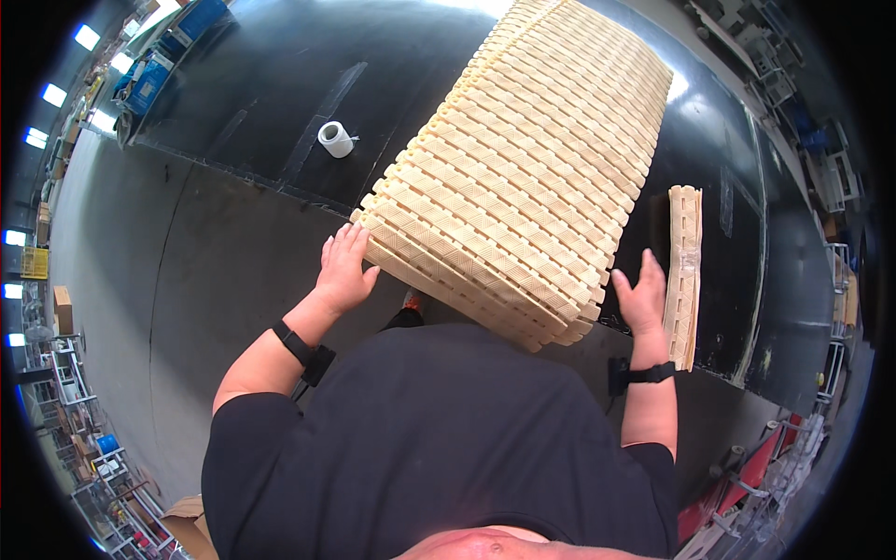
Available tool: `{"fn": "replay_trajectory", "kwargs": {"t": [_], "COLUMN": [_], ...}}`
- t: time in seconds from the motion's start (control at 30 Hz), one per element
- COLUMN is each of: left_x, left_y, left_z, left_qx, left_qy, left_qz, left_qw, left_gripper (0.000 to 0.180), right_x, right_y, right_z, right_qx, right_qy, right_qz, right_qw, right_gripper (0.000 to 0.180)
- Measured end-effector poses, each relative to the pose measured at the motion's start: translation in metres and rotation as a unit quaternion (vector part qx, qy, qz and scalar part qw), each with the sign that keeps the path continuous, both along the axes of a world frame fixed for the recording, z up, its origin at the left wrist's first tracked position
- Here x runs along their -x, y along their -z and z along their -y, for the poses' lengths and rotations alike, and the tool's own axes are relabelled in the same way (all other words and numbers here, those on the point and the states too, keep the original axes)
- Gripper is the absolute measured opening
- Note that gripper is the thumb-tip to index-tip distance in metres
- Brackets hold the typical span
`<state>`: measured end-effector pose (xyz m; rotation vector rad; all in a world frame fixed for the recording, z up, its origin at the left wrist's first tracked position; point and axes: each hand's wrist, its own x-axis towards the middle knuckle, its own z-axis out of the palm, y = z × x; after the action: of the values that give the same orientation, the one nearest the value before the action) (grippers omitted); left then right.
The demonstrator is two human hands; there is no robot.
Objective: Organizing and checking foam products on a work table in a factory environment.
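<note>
A long beige mat (523, 177) of interlocking ribbed plastic slats, like modular conveyor belting, stretches away over the black table, its near end hanging over the front edge. My left hand (345, 273) rests at its near left corner, fingers stretched along the edge and thumb apart. Beside the near right corner is my right hand (642, 297), fingers spread and nothing in them; whether it touches the slats I cannot tell. Just right of that hand lies a narrow bundle of similar beige slats (686, 224), with what looks like clear wrap around its middle.
A white roll (335, 140) of film or tape stands on the black tabletop (252, 103), left of the mat. Blue boxes (149, 79) are at the far left. Grey floor (112, 271) lies to my left, and red panels (747, 467) stand behind on the right.
</note>
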<state>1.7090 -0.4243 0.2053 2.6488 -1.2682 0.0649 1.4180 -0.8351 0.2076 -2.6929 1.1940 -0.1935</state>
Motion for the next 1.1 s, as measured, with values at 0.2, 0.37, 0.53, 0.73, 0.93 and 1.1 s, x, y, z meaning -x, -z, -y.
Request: {"fn": "replay_trajectory", "kwargs": {"t": [0.2,0.37,0.53,0.73,0.93,1.1], "left_x": [-0.020,-0.029,-0.016,-0.050,-0.039,-0.011], "left_y": [-0.022,-0.027,-0.048,-0.164,-0.320,-0.380], "left_z": [0.012,0.018,0.057,0.167,0.278,0.289], "left_qx": [0.328,0.206,0.047,0.131,0.312,0.415], "left_qy": [-0.146,-0.203,-0.187,0.169,0.294,0.282], "left_qz": [-0.468,-0.786,-0.685,-0.634,-0.514,-0.531], "left_qw": [0.808,0.547,0.703,0.744,0.743,0.683], "left_gripper": [0.058,0.035,0.030,0.041,0.037,0.031], "right_x": [-0.016,-0.014,-0.006,0.012,0.020,0.006], "right_y": [-0.003,-0.007,-0.002,-0.015,-0.048,-0.055], "right_z": [-0.045,-0.048,-0.042,0.005,0.041,0.037], "right_qx": [-0.234,-0.225,-0.339,-0.342,-0.258,-0.248], "right_qy": [-0.012,-0.045,-0.012,-0.028,0.010,-0.027], "right_qz": [0.135,0.155,0.194,0.166,0.153,0.245], "right_qw": [0.963,0.961,0.921,0.924,0.954,0.937], "right_gripper": [0.074,0.068,0.063,0.064,0.091,0.097]}}
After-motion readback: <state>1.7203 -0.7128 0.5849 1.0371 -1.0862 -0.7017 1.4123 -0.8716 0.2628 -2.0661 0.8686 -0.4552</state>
